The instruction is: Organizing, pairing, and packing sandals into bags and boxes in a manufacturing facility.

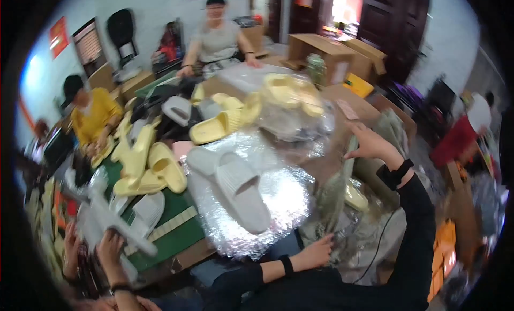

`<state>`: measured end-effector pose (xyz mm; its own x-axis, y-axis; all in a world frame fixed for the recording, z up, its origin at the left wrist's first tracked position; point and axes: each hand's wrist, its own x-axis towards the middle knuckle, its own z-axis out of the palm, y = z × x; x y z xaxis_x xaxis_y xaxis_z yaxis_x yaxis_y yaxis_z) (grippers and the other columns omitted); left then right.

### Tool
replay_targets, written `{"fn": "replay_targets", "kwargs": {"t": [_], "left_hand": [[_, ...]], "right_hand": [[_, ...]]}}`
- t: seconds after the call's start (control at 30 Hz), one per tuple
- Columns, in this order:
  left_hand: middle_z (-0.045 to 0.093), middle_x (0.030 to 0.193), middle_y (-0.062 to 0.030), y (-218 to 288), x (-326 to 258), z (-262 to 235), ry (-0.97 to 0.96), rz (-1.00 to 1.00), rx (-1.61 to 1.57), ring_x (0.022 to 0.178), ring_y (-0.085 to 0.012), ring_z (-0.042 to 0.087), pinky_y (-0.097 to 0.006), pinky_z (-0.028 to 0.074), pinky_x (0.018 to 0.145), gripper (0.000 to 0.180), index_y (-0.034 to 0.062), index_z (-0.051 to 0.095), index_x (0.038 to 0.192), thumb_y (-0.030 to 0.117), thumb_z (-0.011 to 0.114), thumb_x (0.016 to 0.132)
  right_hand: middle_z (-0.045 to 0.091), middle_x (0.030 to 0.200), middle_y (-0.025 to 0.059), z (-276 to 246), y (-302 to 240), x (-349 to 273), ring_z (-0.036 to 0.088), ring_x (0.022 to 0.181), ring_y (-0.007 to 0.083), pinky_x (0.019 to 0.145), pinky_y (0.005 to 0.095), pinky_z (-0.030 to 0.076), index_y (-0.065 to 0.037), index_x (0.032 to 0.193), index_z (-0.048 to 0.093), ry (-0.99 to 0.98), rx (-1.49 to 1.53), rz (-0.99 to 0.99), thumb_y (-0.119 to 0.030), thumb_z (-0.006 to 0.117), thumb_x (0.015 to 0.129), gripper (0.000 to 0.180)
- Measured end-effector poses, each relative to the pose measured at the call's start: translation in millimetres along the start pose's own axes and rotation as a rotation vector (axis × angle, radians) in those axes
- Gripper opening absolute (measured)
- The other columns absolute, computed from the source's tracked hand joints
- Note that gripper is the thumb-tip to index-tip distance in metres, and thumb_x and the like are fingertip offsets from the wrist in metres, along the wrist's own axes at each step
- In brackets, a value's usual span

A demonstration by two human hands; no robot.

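Two grey slides, one [243, 190] beside the other [203, 160], lie on one sheet of clear plastic wrap [278, 204]; two more grey slippers [176, 108] sit further back. At least six yellow slippers [166, 166] crowd the table. Two open cardboard boxes [321, 51] stand behind.

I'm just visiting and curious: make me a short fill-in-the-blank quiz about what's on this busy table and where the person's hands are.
1. The pair of slippers lying on the clear plastic bag is ____ in colour.
2. The slipper just beyond that pair is pale ____.
3. The left hand and right hand each have a ____ band at the wrist.

Missing words: white; yellow; black
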<state>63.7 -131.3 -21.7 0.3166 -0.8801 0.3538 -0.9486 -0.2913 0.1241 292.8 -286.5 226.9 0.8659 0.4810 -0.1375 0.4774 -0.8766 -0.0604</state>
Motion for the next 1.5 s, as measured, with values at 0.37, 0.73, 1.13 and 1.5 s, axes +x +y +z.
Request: {"fn": "replay_targets", "kwargs": {"t": [0.37, 0.73, 1.13, 1.5], "left_hand": [[0.046, 0.095, -0.0063, -78, -235, -329, -0.481, -0.317, 0.426, 0.097, -0.0272, 0.047, -0.040, 0.034, 0.089, 0.016, 0.0112, 0.050, 0.091, 0.019, 0.052, 0.077], [0.032, 0.146, -0.0053, -64, -408, -285, -1.425, -0.536, 1.255, 0.134, -0.0229, 0.030, -0.042, 0.020, 0.115, 0.043, 0.0175, 0.036, 0.138, 0.024, 0.044, 0.097], [0.054, 0.124, 0.0030, 36, -341, -341, -1.773, -1.369, 0.813, 0.127, -0.0162, 0.039, -0.041, 0.023, 0.114, 0.030, 0.0178, 0.060, 0.118, 0.030, 0.050, 0.092], [0.059, 0.109, -0.0009, 73, -366, -289, -1.455, -1.216, 0.782, 0.116, -0.0205, 0.046, -0.040, 0.027, 0.107, 0.026, 0.0142, 0.062, 0.104, 0.028, 0.052, 0.085]], "right_hand": [[0.019, 0.151, 0.0206, 96, -33, 165, 0.021, 0.138, 0.0408, 0.109, 0.0523, 0.026, -0.001, 0.145, 0.020, 0.452, -0.072, 0.014, -0.043, 0.087, 0.052, 0.122], [0.007, 0.155, 0.0179, 108, -86, 183, 0.024, 0.138, 0.0339, 0.107, 0.0540, 0.026, -0.004, 0.136, 0.044, 0.390, -0.268, 0.271, -0.042, 0.077, 0.066, 0.086], [0.042, 0.138, 0.0220, 167, 5, 226, 0.041, 0.125, 0.0349, 0.105, 0.0404, 0.032, 0.000, 0.130, 0.048, 0.523, -0.262, 0.049, -0.012, 0.056, 0.082, 0.050], [0.062, 0.107, 0.0232, 181, 15, 316, 0.057, 0.103, 0.0349, 0.087, 0.0431, 0.046, 0.007, 0.127, 0.044, 0.524, 0.128, -0.142, -0.010, 0.054, 0.083, 0.048]]}}
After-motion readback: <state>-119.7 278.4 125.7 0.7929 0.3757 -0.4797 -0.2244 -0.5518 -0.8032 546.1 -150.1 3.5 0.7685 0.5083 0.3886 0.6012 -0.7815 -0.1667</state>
